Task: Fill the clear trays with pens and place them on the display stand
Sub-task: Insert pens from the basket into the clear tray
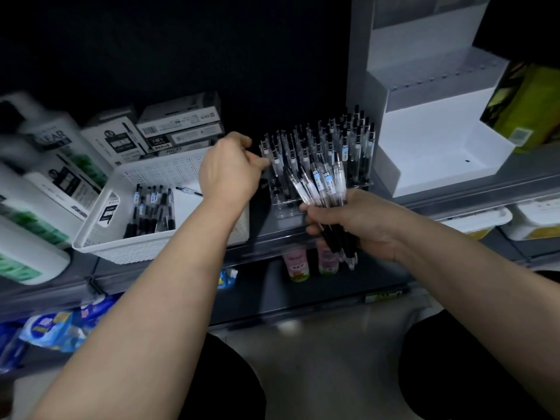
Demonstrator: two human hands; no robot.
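Left of the clear tray (283,209) on the shelf (262,230), white basket (142,247) with loose pens (151,207) lying flat; at the tray's left edge, left hand (230,168) with fingers curled against an upright pen, grip itself hidden. In the tray, rows of pens (318,147) standing upright. Just in front of the tray's right part, right hand (351,225) clenched round a bundle of pens (324,183); right of the tray, white display stand (439,147).

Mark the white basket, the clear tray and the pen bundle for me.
white basket (136,251), head view, front wall.
clear tray (285,212), head view, bare front edge.
pen bundle (325,180), head view, labelled barrels above the grip.
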